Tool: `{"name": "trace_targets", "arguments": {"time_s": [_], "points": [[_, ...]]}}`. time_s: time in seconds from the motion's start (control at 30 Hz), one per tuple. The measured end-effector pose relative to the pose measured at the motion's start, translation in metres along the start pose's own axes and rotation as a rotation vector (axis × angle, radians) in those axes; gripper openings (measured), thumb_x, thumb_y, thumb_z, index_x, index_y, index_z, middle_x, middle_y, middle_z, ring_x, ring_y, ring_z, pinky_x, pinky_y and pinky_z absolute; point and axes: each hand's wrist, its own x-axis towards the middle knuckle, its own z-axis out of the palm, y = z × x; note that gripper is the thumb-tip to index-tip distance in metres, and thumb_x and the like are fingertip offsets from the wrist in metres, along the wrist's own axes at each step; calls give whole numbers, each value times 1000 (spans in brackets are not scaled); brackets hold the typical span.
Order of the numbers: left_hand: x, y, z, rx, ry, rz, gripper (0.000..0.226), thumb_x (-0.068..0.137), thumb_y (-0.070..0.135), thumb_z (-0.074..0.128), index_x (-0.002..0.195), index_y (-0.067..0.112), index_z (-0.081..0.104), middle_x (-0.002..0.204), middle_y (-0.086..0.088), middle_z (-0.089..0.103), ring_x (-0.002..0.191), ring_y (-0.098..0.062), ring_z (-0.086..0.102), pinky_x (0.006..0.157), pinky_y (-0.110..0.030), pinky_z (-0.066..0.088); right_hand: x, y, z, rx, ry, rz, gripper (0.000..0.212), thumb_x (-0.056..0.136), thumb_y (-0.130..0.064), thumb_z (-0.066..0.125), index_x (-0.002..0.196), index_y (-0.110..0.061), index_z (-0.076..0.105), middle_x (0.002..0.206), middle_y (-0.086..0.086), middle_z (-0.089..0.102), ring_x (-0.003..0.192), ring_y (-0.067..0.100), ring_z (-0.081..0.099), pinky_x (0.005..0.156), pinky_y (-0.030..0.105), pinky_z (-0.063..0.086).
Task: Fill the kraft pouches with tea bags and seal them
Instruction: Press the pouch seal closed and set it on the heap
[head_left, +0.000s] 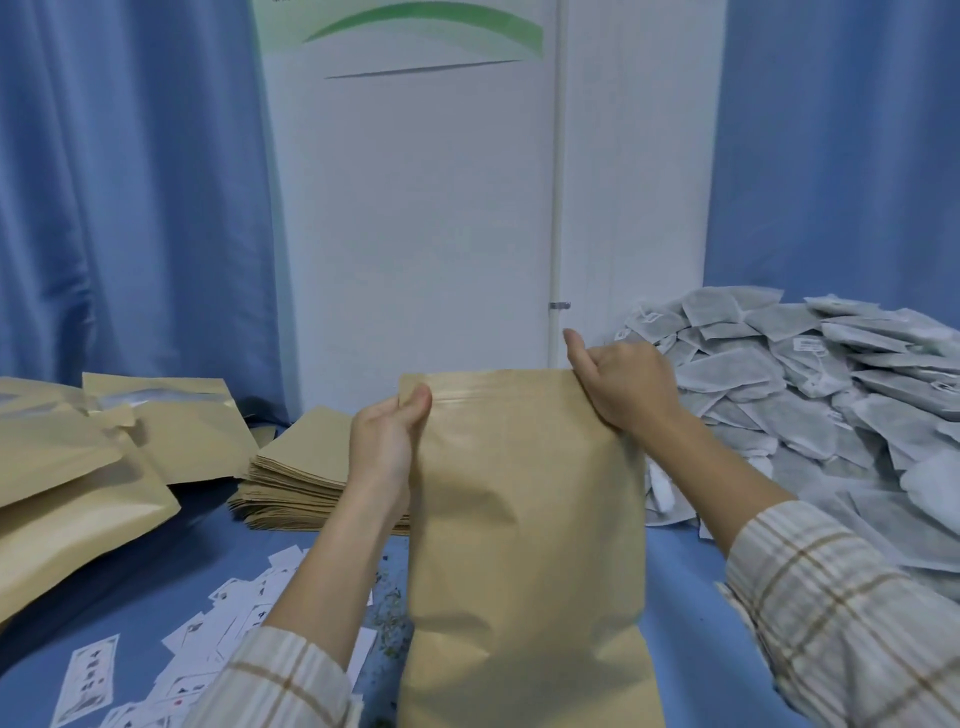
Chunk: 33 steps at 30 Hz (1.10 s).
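Plaid sleeves (852, 618) frame the near edge, both forearms reaching up to a kraft pouch (524, 519) held upright at the centre of the scene, above a blue table (675, 582). Its body bulges and its top edge looks pressed flat along the zip strip. At the top left corner the left hand (384, 441) pinches the pouch, thumb in front and fingers curled behind. At the top right corner the right hand (623, 384) grips the edge with curled fingers, the thumb sticking up above the rim.

On the near left, small white printed labels (218, 639) lie scattered on the table, with loose tea crumbs beside them. Further left lie filled kraft pouches (78, 467), overlapping one another. Behind the left hand sits a stack of flat empty pouches (301, 467). To the right, a large heap of grey-white tea bags (810, 395) covers the table out to the right edge. Blue curtains (130, 182) hang at the far side, either side of a white panel (415, 208).
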Motion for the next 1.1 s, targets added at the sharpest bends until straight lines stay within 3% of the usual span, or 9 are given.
{"name": "trace_targets", "arguments": {"time_s": [0.13,0.27,0.47,0.53,0.6,0.67,0.8,1.0,1.1], "points": [[1,-7,5,36,79,58,8,88,12,62,84,5,59,81,-12,50,75,-21,43,70,-31,32,-2,0,-1,-54,-52,-2,67,96,-53,29,43,-14,34,45,1,38,70,30,59,57,31,31],[-1,-14,16,297,29,217,34,90,21,61,61,4,55,62,-2,49,64,-17,40,62,-30,30,1,-38,7,-124,-97,-131,74,92,-64,17,67,-14,65,77,11,67,86,30,62,62,31,29],[-6,-14,25,506,-13,301,52,95,34,51,50,15,34,42,11,37,50,-10,34,48,-23,25,-10,-80,25,-141,74,-285,52,101,-43,24,93,-18,69,80,6,70,80,32,64,57,30,27],[-10,-10,18,449,-104,270,45,91,39,58,51,22,45,44,16,46,47,-1,42,47,-16,29,-11,-80,25,-98,103,-229,54,100,-44,25,88,-18,70,80,6,70,80,31,64,59,30,32],[-17,-5,10,285,-248,104,23,73,40,78,81,24,63,69,11,68,64,-7,64,60,-21,47,-11,-80,21,-14,178,-123,59,99,-46,28,72,-14,69,73,9,69,75,32,63,59,32,33],[-24,-4,-2,307,-393,-53,53,55,32,87,102,19,65,90,0,74,81,-18,71,67,-30,56,-7,-76,12,203,255,61,65,99,-46,32,46,-11,47,56,9,58,66,31,57,57,32,27],[-35,8,-12,548,-585,-139,41,57,20,90,94,13,72,88,2,75,81,-13,71,66,-22,57,3,-62,-12,515,424,279,67,99,-40,37,38,-15,23,38,-4,30,51,24,40,52,34,22],[-33,38,12,1219,-458,418,21,67,42,79,64,29,63,66,11,65,69,-8,62,51,-20,43,-14,-28,-29,927,607,560,63,95,-39,46,39,-20,24,36,-8,25,34,6,29,44,19,27],[-42,32,18,1479,-401,718,9,80,42,65,79,32,64,71,4,60,71,-20,53,48,-23,28,-40,-7,-32,1139,435,621,53,81,-38,54,32,-22,42,39,-14,42,43,-2,38,53,18,32]]}}
